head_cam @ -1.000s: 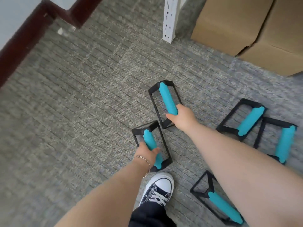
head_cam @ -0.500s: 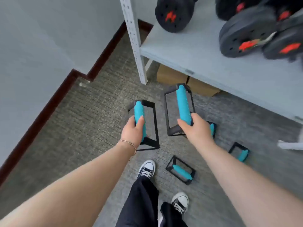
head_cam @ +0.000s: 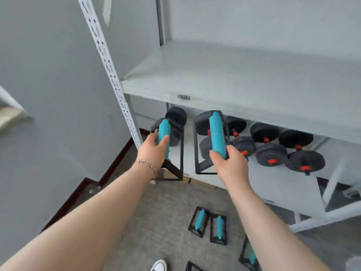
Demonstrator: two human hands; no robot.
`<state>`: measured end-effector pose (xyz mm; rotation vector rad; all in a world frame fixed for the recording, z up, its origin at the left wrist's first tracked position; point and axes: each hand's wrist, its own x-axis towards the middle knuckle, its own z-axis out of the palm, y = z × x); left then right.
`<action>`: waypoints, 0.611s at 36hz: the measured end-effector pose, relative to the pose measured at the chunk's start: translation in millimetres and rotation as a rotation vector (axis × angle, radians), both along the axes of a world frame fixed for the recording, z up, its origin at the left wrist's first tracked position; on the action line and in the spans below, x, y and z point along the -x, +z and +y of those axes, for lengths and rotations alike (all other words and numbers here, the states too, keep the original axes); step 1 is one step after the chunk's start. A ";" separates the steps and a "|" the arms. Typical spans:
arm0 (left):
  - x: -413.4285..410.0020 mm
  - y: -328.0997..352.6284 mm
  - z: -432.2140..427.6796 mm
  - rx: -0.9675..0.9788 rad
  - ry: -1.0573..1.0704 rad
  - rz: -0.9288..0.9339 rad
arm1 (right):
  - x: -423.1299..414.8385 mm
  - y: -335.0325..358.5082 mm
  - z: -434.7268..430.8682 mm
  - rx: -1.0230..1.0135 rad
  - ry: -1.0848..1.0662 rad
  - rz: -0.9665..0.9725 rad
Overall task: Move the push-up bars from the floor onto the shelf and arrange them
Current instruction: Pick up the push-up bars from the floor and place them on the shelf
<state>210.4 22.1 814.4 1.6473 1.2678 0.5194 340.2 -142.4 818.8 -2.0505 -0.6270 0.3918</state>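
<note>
Left-hand grip [head_cam: 154, 151] closed round the teal handle of left push-up bar [head_cam: 163, 132]. Right-hand grip [head_cam: 230, 163] closed round the near end of the handle on right push-up bar [head_cam: 217, 133]. Both bars are held in the air in front of the rack, below the upper shelf [head_cam: 214, 79], with dumbbells [head_cam: 283, 149] behind them. Other push-up bars [head_cam: 200, 222] lie on the floor [head_cam: 160, 202]. Bars look light, with stiff black frames and textured non-slip handles. Best hold is mid-handle; land them on the frame base.
</note>
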 end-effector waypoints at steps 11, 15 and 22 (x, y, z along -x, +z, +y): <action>-83.6 105.8 137.7 -0.110 -0.090 -0.132 | -73.0 87.8 114.4 -0.136 -0.183 -0.133; -117.5 126.9 198.7 -0.071 -0.107 -0.139 | -97.0 106.7 175.8 -0.116 -0.216 -0.092; -177.9 135.5 295.3 -0.058 -0.184 -0.094 | -139.3 121.7 267.9 -0.017 -0.290 -0.089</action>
